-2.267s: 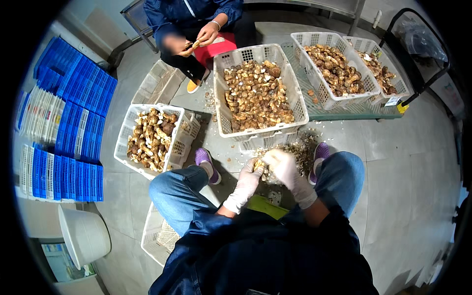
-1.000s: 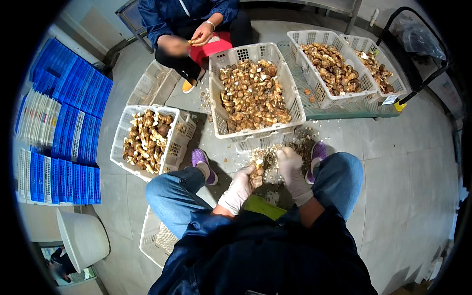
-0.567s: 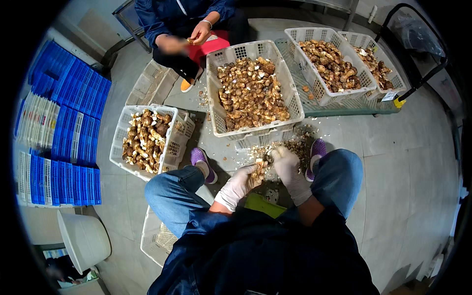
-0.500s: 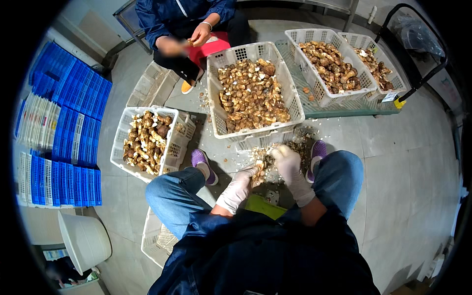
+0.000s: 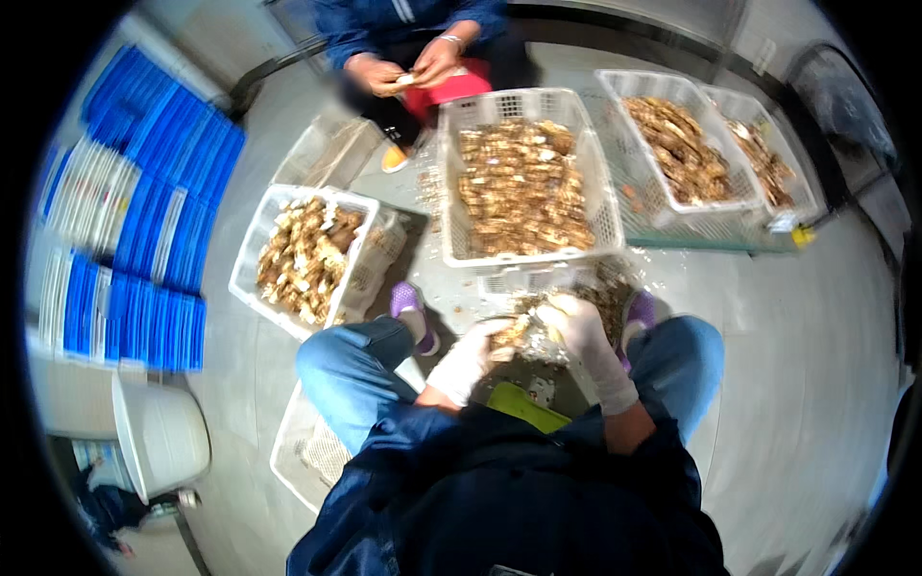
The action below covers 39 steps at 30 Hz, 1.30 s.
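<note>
My gloved left hand [image 5: 469,359] is closed around a brown-and-white mushroom [image 5: 513,336] between my knees. Just to its right, my gloved right hand [image 5: 588,338] has its fingers curled together. Whatever sits in those fingers is too blurred to make out. Below both hands, pale and brown trimmings [image 5: 547,353] litter the floor. Straight ahead stands a large white crate [image 5: 538,258] of small mushrooms [image 5: 523,192]. At my left, another white crate [image 5: 255,300] holds longer-stemmed mushrooms [image 5: 305,259].
A co-worker's hands [image 5: 408,77] hold a small pale piece beyond the large crate. Two mushroom crates [image 5: 687,204] rest on a green platform [image 5: 691,236] at right. Blue crates [image 5: 158,230] are stacked at far left, above a white tub [image 5: 163,437]. Something yellow-green [image 5: 523,407] lies below my hands.
The whole view has swung and blurred, with most things shifted rightward. My right hand has come a little closer to the mushroom in my left. The co-worker's hands have drawn together.
</note>
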Available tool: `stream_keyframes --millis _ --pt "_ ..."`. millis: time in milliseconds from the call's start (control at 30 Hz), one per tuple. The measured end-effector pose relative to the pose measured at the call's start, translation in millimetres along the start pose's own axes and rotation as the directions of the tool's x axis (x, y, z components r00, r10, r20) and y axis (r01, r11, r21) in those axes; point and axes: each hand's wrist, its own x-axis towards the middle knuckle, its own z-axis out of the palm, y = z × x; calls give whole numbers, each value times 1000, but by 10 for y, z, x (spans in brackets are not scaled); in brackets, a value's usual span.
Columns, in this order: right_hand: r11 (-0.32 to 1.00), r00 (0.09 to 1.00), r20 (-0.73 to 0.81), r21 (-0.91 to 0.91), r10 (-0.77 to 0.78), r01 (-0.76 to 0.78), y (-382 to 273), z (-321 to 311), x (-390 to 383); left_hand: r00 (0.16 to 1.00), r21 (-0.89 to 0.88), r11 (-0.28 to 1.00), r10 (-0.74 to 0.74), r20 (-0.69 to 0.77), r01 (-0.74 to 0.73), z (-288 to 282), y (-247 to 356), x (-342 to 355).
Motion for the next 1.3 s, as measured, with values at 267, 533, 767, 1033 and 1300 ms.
stream_keyframes --millis 267,533,767,1033,1300 --pt "994 989 -98 -5 -111 111 99 228 -97 989 53 993 107 -105 -102 29 -107 -84" --pt "995 986 -168 100 24 -7 89 78 107 392 49 448 826 -406 -893 -520 1634 -932" --pt "987 991 -59 118 119 -111 -616 -502 291 463 22 500 816 -346 -866 -1053 1984 -603" --pt "820 960 -77 -541 -268 186 -206 -708 539 717 901 -330 697 33 280 -112 1474 1414" --pt "836 989 28 -531 -147 139 -363 -853 697 958 175 -953 269 101 249 -497 1629 2460"
